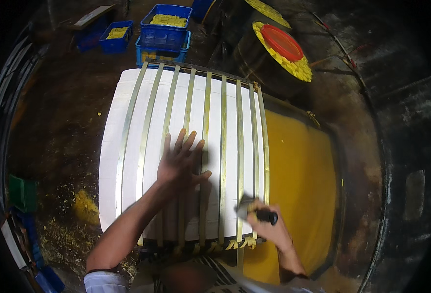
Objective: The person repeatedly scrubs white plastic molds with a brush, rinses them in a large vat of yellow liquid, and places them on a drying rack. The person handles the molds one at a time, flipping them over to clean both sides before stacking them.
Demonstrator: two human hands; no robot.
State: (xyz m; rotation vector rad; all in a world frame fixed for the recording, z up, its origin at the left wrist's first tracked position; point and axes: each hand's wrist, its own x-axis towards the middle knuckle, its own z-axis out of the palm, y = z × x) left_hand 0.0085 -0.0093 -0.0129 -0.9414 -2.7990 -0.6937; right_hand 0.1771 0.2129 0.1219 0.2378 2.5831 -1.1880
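Observation:
A large white sheet or slab lies under a frame of several parallel metal strips. My left hand presses flat on the strips and the white surface, its fingers spread. In my right hand is a scraper with a black handle, its blade blurred at the strips near the frame's lower right. Yellowish scraps cling to the near edge of the frame. To the right of the frame, and partly under it, is a wide vat of yellow-orange liquid.
Blue crates holding yellow blocks stand beyond the frame. A smaller blue crate is beside them. A dark drum topped with yellow pieces and a red lid stands at the upper right. At the left are a green bin and yellow residue on the floor.

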